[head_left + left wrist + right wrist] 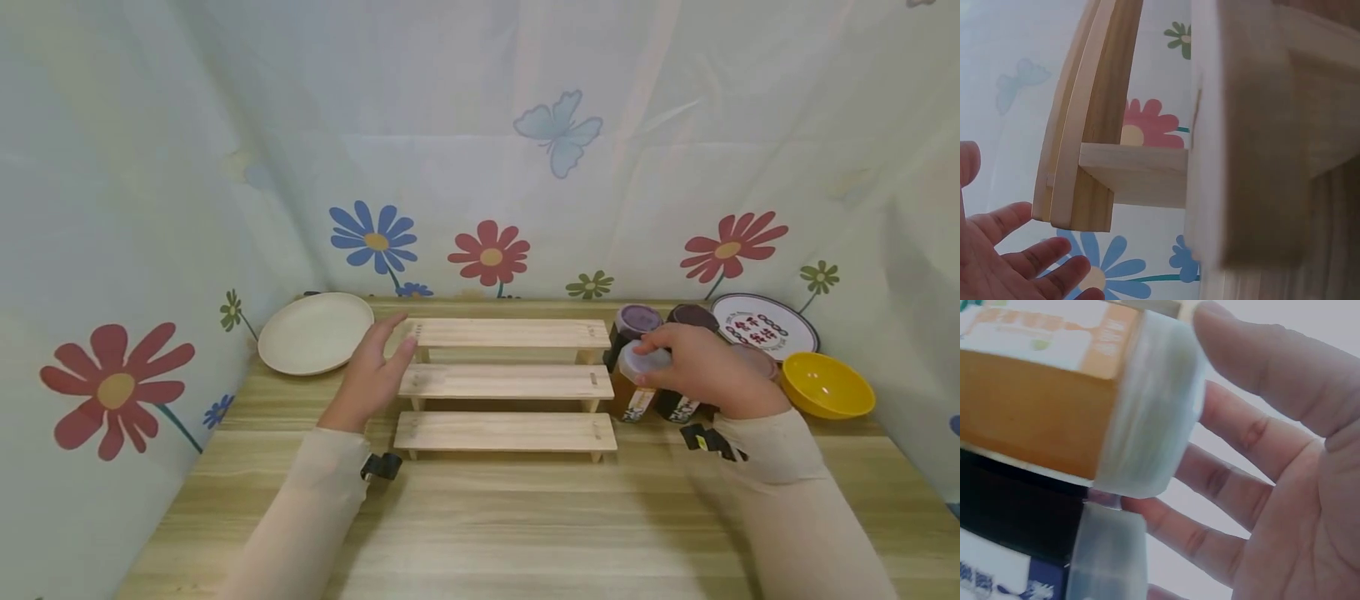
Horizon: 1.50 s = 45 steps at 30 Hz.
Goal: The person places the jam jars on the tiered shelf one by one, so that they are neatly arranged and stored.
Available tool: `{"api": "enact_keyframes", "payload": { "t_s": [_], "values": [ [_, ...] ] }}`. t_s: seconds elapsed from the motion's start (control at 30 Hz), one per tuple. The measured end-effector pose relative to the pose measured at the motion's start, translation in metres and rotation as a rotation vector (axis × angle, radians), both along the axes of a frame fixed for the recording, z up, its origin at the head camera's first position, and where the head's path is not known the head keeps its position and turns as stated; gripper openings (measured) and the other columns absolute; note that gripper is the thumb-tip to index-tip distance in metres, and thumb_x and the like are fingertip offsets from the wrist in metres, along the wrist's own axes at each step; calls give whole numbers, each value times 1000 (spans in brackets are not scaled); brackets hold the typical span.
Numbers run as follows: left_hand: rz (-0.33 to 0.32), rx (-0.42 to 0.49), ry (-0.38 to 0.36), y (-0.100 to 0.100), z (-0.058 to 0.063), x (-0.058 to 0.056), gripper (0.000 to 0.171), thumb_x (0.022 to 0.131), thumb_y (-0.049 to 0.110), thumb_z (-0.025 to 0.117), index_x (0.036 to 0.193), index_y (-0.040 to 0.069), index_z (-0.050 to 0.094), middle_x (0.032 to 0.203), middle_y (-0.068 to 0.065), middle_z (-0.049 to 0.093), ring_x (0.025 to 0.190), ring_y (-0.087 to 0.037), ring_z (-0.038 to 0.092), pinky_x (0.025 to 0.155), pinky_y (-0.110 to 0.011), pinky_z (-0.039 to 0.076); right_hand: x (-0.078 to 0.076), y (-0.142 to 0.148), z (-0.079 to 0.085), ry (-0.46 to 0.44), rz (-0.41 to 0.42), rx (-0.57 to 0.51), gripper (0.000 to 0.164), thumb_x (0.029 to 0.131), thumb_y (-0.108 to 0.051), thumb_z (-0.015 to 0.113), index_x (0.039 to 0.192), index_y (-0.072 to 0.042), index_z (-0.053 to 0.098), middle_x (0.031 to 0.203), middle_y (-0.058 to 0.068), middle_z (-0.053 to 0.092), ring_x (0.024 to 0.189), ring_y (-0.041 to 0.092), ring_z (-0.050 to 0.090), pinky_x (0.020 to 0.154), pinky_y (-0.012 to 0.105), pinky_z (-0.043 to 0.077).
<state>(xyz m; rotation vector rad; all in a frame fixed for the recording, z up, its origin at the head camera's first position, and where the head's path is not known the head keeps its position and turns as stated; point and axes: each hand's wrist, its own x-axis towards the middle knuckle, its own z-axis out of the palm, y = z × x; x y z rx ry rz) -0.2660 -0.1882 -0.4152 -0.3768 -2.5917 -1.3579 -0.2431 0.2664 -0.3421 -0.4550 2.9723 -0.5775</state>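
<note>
At the left end of a three-step wooden shelf (506,382) is my left hand (367,375), fingers spread and palm bare. Its fingertips sit near the shelf's end boards in the left wrist view. My right hand (697,371) reaches over a group of lidded jars and holds the white lid (1154,406) of a jar of orange-brown contents (1035,406) between thumb and fingers. This jar stands beside the shelf's right end. Right next to it is a dark jar (1016,487) with a pale lid, and a purple-lidded jar (637,319) stands behind.
A cream plate (315,333) lies at the back left of the wood-grain table (480,533). Behind the jars, a white plate with red and dark print (795,333) leans at the back right. A yellow bowl (828,385) stands in front of it. Flower-printed curtains (450,167) surround the table.
</note>
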Motion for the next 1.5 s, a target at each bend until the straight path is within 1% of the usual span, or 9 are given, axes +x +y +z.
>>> {"api": "enact_keyframes", "payload": {
  "t_s": [0.23, 0.5, 0.6, 0.83, 0.97, 1.1, 1.23, 1.37, 1.5],
  "values": [
    [27, 31, -14, 4, -1, -6, 57, 113, 36, 49, 162, 9, 40, 167, -18, 36, 155, -41, 32, 125, -61, 25, -5, 1, 3, -76, -22, -34, 44, 89, -28, 87, 125, -5, 75, 133, 23, 68, 119, 39, 63, 96, 56, 55],
    [20, 72, -65, 8, -2, -10, 58, 113, 39, 47, 164, 13, 37, 170, -19, 31, 156, -41, 30, 125, -61, 28, -10, 1, 4, -85, -4, -9, 45, 87, -27, 88, 122, -3, 74, 123, 18, 73, 103, 29, 65, 88, 48, 57],
    [15, 102, -92, 8, -5, -12, 58, 114, 39, 45, 165, 14, 36, 171, -17, 30, 157, -40, 29, 126, -58, 27, -11, 1, 3, -89, 0, -20, 44, 86, -25, 88, 121, -2, 74, 119, 17, 74, 98, 27, 64, 85, 45, 56],
    [8, 126, -131, 8, -12, -12, 56, 115, 40, 43, 165, 15, 38, 170, -14, 35, 155, -37, 35, 125, -53, 31, -6, 4, 0, -98, 3, -52, 42, 88, -26, 86, 122, -5, 73, 123, 17, 72, 101, 28, 63, 85, 44, 55],
    [-15, 143, -137, 7, -12, -10, 53, 116, 37, 41, 163, 14, 41, 169, -11, 38, 152, -36, 39, 124, -54, 33, -4, 6, -2, -89, 6, -63, 41, 89, -24, 85, 122, -4, 72, 120, 16, 73, 97, 26, 63, 81, 40, 54],
    [-42, 174, -147, 6, -13, -11, 50, 116, 33, 40, 162, 14, 41, 168, -11, 38, 150, -34, 42, 122, -55, 36, -2, 6, -3, -68, 8, -67, 40, 89, -22, 85, 121, -3, 72, 119, 17, 73, 96, 26, 62, 81, 40, 54],
    [-65, 196, -128, 6, -16, -14, 48, 116, 28, 39, 161, 10, 42, 163, -17, 43, 146, -34, 45, 120, -55, 37, 0, 5, -3, -56, -6, -73, 39, 88, -21, 86, 120, -4, 73, 117, 16, 73, 96, 27, 62, 81, 41, 54],
    [-95, 240, -130, 8, -16, -15, 47, 117, 22, 36, 160, 5, 40, 161, -22, 41, 145, -37, 42, 121, -56, 34, 0, 5, -1, -52, 8, -67, 41, 88, -22, 87, 121, -3, 72, 118, 17, 73, 95, 27, 62, 79, 40, 54],
    [-103, 253, -151, 6, -19, -17, 47, 117, 27, 33, 161, 10, 38, 166, -18, 36, 153, -37, 35, 125, -58, 27, -1, 4, 2, -47, 29, -39, 44, 87, -22, 88, 123, -3, 72, 123, 17, 71, 97, 27, 61, 80, 41, 55]
  ]
}}
